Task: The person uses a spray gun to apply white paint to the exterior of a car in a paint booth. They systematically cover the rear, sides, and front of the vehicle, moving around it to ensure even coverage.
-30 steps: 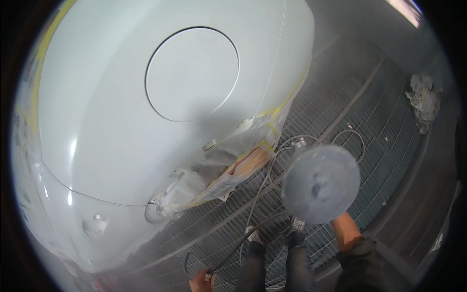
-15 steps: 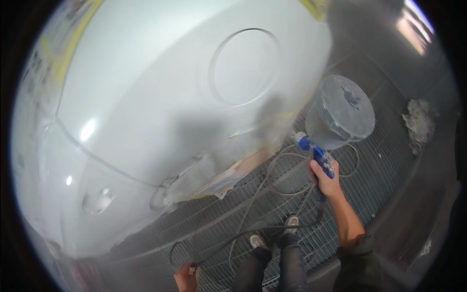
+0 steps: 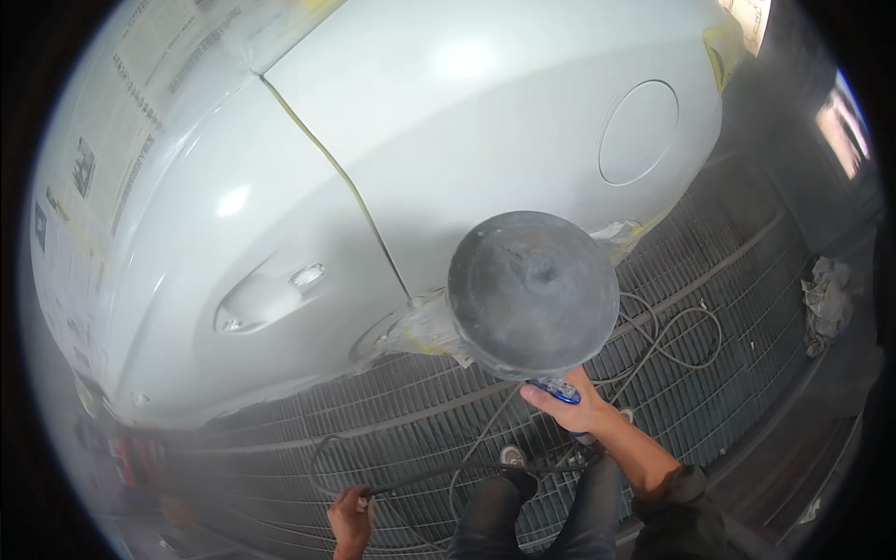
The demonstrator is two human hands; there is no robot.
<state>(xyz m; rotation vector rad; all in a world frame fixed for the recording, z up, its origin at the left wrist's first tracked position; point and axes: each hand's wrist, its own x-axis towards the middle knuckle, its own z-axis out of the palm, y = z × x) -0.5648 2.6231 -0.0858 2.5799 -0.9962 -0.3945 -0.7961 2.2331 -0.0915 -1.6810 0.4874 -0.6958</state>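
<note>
Cup (image 3: 532, 297) — matt; car body (image 3: 495, 140) — glossy.

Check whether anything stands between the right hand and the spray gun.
Nothing visible does: the right hand is wrapped around the blue spray gun. The round grey cup hides most of the gun from this view, so I cannot tell what lies at its front end.
</note>
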